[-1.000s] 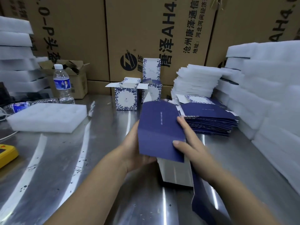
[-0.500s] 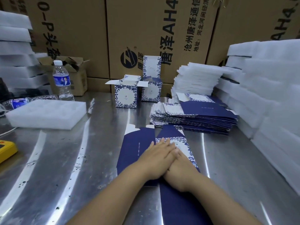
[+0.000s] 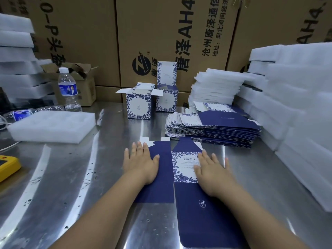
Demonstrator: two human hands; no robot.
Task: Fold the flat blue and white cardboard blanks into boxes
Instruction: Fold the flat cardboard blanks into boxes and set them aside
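While the left hand [image 3: 140,163] and right hand [image 3: 212,170] press flat-fingered on the blank [image 3: 162,178], they cover its outer edges.

Blank [image 3: 164,177] flat on table [image 3: 71,186]; blank stack [image 3: 224,130] behind it, rightward; folded boxes [image 3: 139,105] farther behind; foam tray [image 3: 52,126] left.

Back carton [image 3: 167,29] reads "唐泽AH4", perhaps "沧州唐泽通信".

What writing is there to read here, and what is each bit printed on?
"唐泽AH4": middle brown carton, printed sideways.
"沧州唐泽通信": same carton.
"AH4": right carton.
Barcode print on the blank and the bottle label: too small to read.
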